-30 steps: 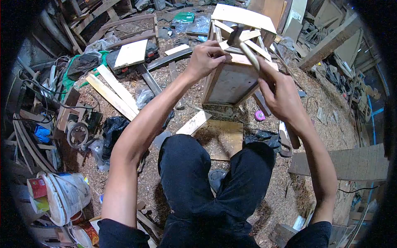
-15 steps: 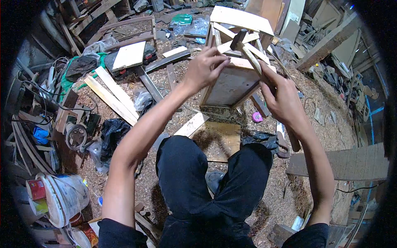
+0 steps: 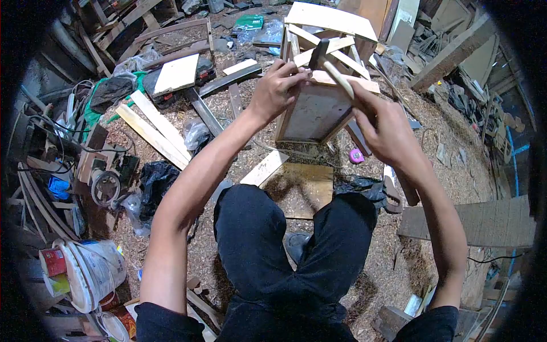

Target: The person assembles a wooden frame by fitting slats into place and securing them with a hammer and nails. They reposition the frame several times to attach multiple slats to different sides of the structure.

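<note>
My right hand (image 3: 386, 126) is wrapped round the wooden handle of a hammer (image 3: 338, 76). Its dark head is beside the fingertips of my left hand (image 3: 276, 92). Those fingers are pinched at the near top edge of a small wooden cabinet (image 3: 317, 115); whatever is between them is too small to make out. The cabinet has a panelled front, crossed light slats (image 3: 342, 56) behind its near edge and a pale board (image 3: 333, 20) on top at the back.
A pink tape measure (image 3: 356, 156) lies right of the cabinet. In front is a flat plywood piece (image 3: 307, 182), with a handsaw (image 3: 392, 196) by my right knee. Loose planks (image 3: 154, 134) lie at left on the shavings. A white bucket (image 3: 94, 273) stands lower left.
The hammer head has swung down and left, closer to my left fingertips. My left hand stays pinched at the cabinet's edge. The view has shifted slightly.
</note>
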Motion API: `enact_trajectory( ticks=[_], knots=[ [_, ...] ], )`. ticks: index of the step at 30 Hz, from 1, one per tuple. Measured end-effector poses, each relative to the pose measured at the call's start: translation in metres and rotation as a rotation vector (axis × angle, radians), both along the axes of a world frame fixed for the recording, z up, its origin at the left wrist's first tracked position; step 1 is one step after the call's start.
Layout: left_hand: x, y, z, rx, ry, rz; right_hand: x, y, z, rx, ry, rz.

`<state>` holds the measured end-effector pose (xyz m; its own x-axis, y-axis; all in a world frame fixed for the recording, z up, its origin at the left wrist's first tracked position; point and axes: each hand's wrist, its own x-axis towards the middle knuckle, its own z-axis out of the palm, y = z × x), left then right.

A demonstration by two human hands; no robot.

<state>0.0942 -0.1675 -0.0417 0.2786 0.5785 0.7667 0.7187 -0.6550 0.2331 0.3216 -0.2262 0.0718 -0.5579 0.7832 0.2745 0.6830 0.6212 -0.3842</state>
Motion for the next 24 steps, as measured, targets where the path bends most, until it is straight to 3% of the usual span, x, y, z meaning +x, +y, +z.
enact_trajectory(
  ticks=[3,5,9,13,15,17,19,20,24],
  knots=[
    [-0.001,-0.002,0.002,-0.001,0.010,-0.003,-0.003,0.000,0.004,-0.028,0.098,-0.056],
    [-0.002,-0.004,0.004,-0.013,0.025,-0.002,0.002,0.009,-0.009,0.051,0.039,0.051],
    [-0.002,0.000,0.001,0.014,0.028,-0.011,-0.006,-0.004,0.015,0.025,0.031,-0.025],
    [-0.003,0.000,0.000,0.032,0.037,-0.016,-0.006,0.003,0.000,0.058,-0.028,0.015],
    [-0.004,0.000,0.001,0.023,0.044,-0.008,-0.008,-0.002,0.012,-0.049,0.002,-0.024],
    [-0.003,0.001,0.000,0.007,0.045,0.001,-0.008,-0.001,0.011,0.065,0.033,-0.006],
    [-0.004,0.003,-0.002,0.046,0.018,-0.025,-0.007,0.001,0.006,-0.122,-0.046,-0.067],
    [-0.006,0.003,-0.002,0.051,0.019,-0.021,-0.005,0.002,0.000,-0.006,-0.063,-0.010],
    [-0.005,0.002,-0.001,0.049,0.032,-0.019,-0.009,-0.002,0.007,0.033,0.095,-0.033]
  ],
)
